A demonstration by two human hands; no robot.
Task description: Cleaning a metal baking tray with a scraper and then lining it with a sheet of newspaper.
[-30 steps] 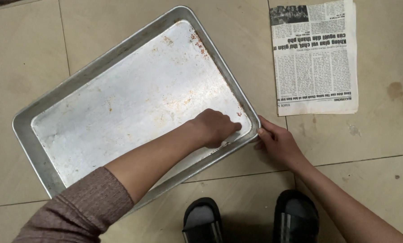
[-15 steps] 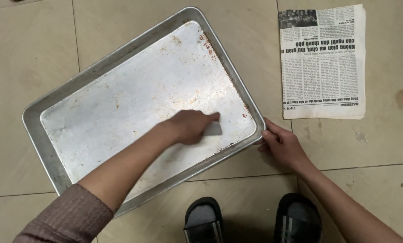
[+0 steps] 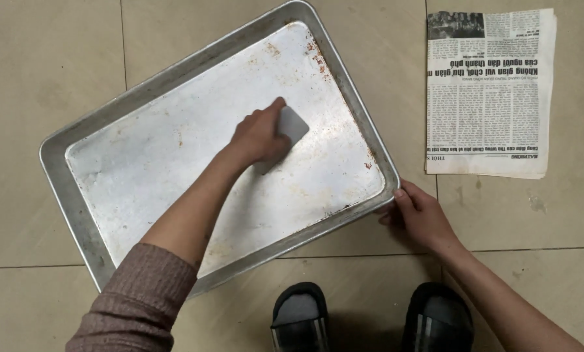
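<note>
- The left hand presses a small pale grey scrubbing pad flat against the floor of a large rectangular metal baking tray. The fingers are curled over the pad and grasp it. It sits a little toward the tray's far right corner.
- The right hand is at the tray's near right corner. Its fingers are bent around the rim and grip it, with the thumb on top of the edge.
- The tray lies skewed on a tiled floor, its long sides running diagonally to the grout lines.
- Risk: the tray rests on smooth tile and only one corner is held. A hard stroke away from the right hand could swing or skate the tray, I judge.
- Risk: the pad is small and only partly covered by the fingers. Near the rusty brown specks along the far right edge it could slip out, and the knuckles would meet the raised rim.
- Risk: the right thumb lies on a thin metal edge. A sudden jerk of the tray could pinch or scrape it.
- A folded newspaper sheet lies on the floor well apart from the tray's right side. Loosened grit or wet residue pushed over the rim could soil it.
- Two dark slippers stand just below the tray's near edge. A sliding tray could strike the toes.
</note>
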